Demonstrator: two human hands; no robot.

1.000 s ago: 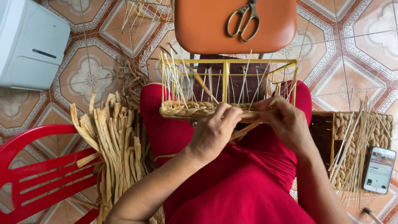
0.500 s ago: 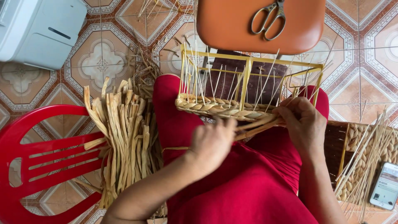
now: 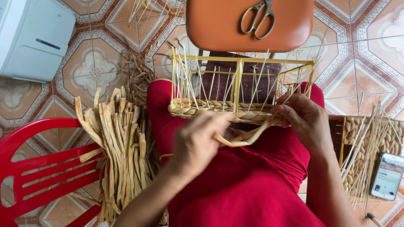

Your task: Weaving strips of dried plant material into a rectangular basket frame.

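- Head view: I see the yellow wire frame (image 3: 238,80) resting on my lap, a braided band woven along its base.
- My right hand (image 3: 304,120) pinches the braided strand (image 3: 246,136) against that band.
- My left hand (image 3: 198,143) curls loosely around the strand's free loop below.

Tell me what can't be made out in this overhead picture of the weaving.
- Left hand: motion-blurred, so its fingertip grip on the loose tan braided straw strand is unclear.
- Right hand: fingertips hidden behind the yellow wire basket frame and its weave.
- White smartphone: screen too small to make out.
- Red plastic chair: cut off by the left edge.
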